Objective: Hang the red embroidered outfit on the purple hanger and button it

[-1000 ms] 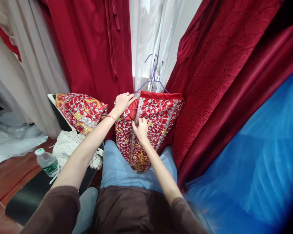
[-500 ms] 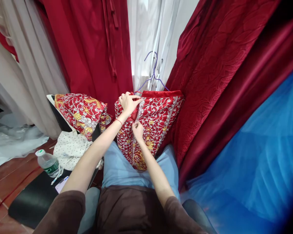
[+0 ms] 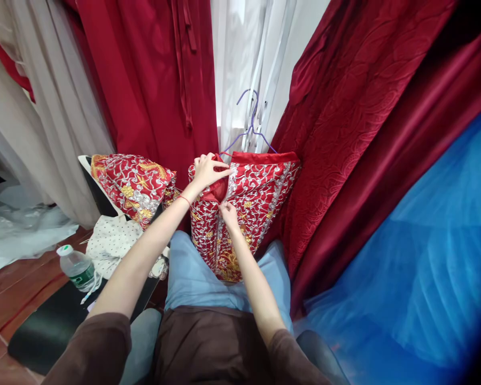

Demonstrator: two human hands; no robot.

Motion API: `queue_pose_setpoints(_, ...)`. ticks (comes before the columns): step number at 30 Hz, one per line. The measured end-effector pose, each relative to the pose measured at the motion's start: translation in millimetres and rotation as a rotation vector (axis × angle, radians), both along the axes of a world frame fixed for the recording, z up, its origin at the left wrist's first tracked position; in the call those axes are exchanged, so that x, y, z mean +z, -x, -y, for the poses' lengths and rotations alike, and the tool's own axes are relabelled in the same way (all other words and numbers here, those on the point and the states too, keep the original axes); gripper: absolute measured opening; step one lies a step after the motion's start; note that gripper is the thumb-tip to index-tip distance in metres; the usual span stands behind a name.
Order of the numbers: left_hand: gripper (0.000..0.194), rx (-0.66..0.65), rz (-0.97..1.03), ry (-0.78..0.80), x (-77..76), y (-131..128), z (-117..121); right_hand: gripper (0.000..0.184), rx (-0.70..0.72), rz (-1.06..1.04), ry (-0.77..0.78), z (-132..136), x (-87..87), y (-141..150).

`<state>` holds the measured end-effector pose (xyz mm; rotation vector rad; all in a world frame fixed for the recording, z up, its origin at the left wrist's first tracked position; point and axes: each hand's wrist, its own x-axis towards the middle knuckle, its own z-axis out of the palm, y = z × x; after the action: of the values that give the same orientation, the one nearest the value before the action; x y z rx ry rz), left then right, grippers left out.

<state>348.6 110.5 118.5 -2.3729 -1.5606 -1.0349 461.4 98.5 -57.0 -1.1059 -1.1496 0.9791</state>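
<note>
Embroidered red skirt (image 3: 256, 198) on wire hanger (image 3: 250, 131); both hands' fingers (image 3: 218, 172) pinch its satin opening.

A dress shop: hung red gowns (image 3: 152, 80) all around.

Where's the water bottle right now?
The water bottle lies at lower left of the head view, by the dotted white cloth, left of the person's left arm.

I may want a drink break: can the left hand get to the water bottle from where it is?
Probably yes. The left hand grips the embroidered skirt top; letting go, nothing blocks the way to the water bottle, lying low on the left beside the dotted cloth.
</note>
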Motion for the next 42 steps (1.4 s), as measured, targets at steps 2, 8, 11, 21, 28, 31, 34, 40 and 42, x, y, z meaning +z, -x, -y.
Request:
queue_pose_setpoints(2, 0.031, -0.152, -0.147, 0.054, 13.3, 20, -1, 0.012, 0.020, 0.007, -0.003, 0, -0.7, -2)
queue_pose_setpoints(8, 0.039, -0.285, -0.400, 0.208, 58.7, 54, -3, 0.011, 0.052, 0.025, -0.019, -2, -2.4, -1)
queue_pose_setpoints(11, 0.027, -0.275, -0.384, 0.195, 63.5, 52, -2, 0.011, 0.063, 0.041, -0.014, 0, -1.5, -1)
queue_pose_setpoints(21, 0.028, 0.103, 0.319, -0.256, 4.3, 13, 18, 0.015, 0.104, 0.070, -0.016, 5, 4.2, -4)
queue_pose_setpoints(28, 0.012, 0.198, 0.305, -0.107, -137.2, 0, 65, 0.029, 0.065, 0.042, -0.008, 11, 1.7, 0)
queue_pose_setpoints(31, 0.008, 0.225, 0.244, 0.093, -176.5, -5, 65, 0.031, 0.057, 0.019, -0.022, 14, 3.3, -2)
queue_pose_setpoints(34, 0.010, 0.271, 0.203, 0.197, -183.2, -11, 55, 0.028, 0.076, 0.001, -0.020, 18, 7.9, -5)
queue_pose_setpoints(40, 0.013, 0.297, 0.136, 0.214, -178.4, -15, 37, 0.025, 0.063, -0.005, 0.025, 25, 18.2, 0)
queue_pose_setpoints(42, 0.016, 0.269, 0.153, 0.207, -181.1, -14, 38, 0.025, 0.050, -0.030, 0.053, 27, 20.1, 5)
